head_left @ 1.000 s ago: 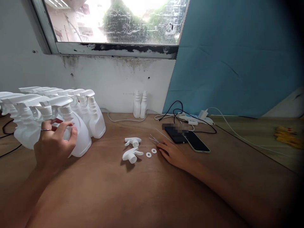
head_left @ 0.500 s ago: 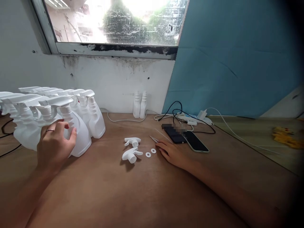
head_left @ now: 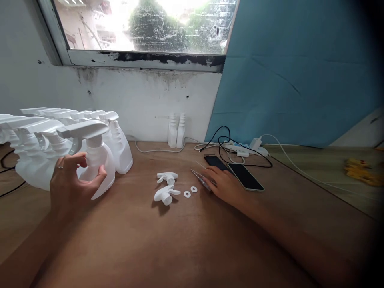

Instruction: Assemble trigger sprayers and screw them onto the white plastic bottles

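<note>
My left hand (head_left: 70, 180) is closed around the neck of a white spray bottle (head_left: 103, 160). This bottle tilts slightly and has a trigger head on top. Beside it, more white spray bottles (head_left: 30, 164) stand in rows, partly hidden by the hand. My right hand (head_left: 223, 182) rests on the table with its fingers stretched out, touching or just above a pair of tweezers (head_left: 204, 183). Between the hands lie two loose white trigger heads, one farther back (head_left: 168, 177) and one nearer (head_left: 166, 195). Two small white washers (head_left: 190, 192) lie right of them.
Two bottles without heads (head_left: 176, 132) stand against the wall. Behind my right hand are a dark phone (head_left: 215, 161) and a second phone (head_left: 246, 177). A power strip (head_left: 246, 149) with black and white cables lies at the back right. A yellow object (head_left: 361, 173) is far right.
My left hand has gripped a spray bottle and shifted it slightly, turning its head. My right hand has slid back from the tweezers' front part, and more of them shows.
</note>
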Motion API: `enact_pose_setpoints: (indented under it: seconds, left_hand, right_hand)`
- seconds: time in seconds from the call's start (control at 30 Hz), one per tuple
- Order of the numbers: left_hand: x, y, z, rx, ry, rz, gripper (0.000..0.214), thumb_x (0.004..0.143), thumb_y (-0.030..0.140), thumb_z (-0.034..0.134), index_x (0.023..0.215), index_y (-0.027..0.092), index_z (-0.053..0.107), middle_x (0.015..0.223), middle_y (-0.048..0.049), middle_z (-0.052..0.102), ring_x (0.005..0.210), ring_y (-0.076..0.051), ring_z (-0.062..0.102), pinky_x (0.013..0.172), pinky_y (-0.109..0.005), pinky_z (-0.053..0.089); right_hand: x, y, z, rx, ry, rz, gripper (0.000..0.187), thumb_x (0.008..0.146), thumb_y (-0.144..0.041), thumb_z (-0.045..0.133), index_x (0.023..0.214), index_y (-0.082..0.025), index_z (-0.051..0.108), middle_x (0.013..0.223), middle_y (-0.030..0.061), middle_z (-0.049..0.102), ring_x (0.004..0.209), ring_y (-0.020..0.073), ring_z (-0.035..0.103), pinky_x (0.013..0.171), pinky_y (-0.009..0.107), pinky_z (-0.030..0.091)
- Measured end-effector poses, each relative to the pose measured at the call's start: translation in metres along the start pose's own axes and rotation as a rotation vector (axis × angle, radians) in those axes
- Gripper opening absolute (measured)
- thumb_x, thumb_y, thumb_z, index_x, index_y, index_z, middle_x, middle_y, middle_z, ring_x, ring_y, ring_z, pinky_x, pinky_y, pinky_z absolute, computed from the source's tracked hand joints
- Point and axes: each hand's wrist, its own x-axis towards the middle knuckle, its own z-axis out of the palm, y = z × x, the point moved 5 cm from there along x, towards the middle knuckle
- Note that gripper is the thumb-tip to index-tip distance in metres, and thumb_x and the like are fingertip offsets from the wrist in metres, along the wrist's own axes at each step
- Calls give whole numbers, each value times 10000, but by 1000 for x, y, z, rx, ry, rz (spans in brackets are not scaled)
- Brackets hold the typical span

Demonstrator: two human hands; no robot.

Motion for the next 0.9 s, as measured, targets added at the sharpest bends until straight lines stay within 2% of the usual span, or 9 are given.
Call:
enact_pose_setpoints:
  seconds: [0.13,0.23,0.33,0.4,0.53,0.63,0.73,0.8,0.9]
  left_hand:
    - [-1,27,-7,-161,-33,74,365,680,312,690,925,258,426,1078,-2,648,891,-220,665,577,-263,459]
    - [4,54,-3,-348,-141,164,325,724,275,684,927,243,431,1141,-11,643,852,-170,671,584,-236,486]
    - [15,93,7,-562,-254,288,288,762,243,647,958,230,436,1146,-36,641,892,-156,663,642,-226,514]
    - [22,123,16,-660,-304,379,288,760,208,624,973,225,430,1136,-46,641,923,-164,651,707,-251,519]
    - [33,172,33,-817,-308,465,287,767,191,599,985,223,416,1155,-57,624,926,-170,634,764,-298,512]
    - [36,190,42,-896,-283,426,337,791,250,616,1057,233,410,1152,-57,615,901,-166,630,764,-304,513]
    - [37,197,56,-904,-355,286,561,754,445,695,1180,259,380,1123,-56,617,793,-163,631,677,-293,508]
    - [34,200,68,-885,-451,201,622,723,561,693,1189,266,405,993,-36,642,688,-153,610,606,-275,483]
    - [27,208,80,-841,-520,147,519,761,621,621,1106,258,488,769,4,621,583,-135,552,563,-253,435]
  right_hand:
    - [17,-5,-28,248,84,-23,252,940,-289,426,979,-183,651,1101,96,641,800,176,644,732,327,508]
    - [37,-23,-60,507,116,-40,213,902,-333,513,954,-187,661,1040,72,664,743,150,625,732,319,520]
    - [60,-46,-90,777,56,1,347,820,-430,642,1084,-204,650,951,54,680,814,167,642,783,335,535]
    - [75,-60,-107,1019,18,-53,463,762,-443,710,1158,-224,613,1103,64,651,933,186,637,792,335,546]
    - [91,-58,-129,1345,255,-48,407,674,-402,794,1005,-214,650,998,39,668,945,206,637,808,354,538]
    - [91,-40,-137,1404,504,31,279,663,-345,804,848,-200,654,914,22,665,913,191,636,849,359,516]
    - [87,-25,-143,1410,650,110,259,709,-368,755,882,-214,639,977,26,659,959,193,618,872,361,509]
    - [85,-19,-144,1366,666,161,295,754,-445,704,947,-236,623,1032,39,651,1023,217,597,860,367,516]
    - [89,-15,-140,1251,601,175,377,818,-581,591,1032,-270,588,1078,53,637,1119,245,555,855,380,519]
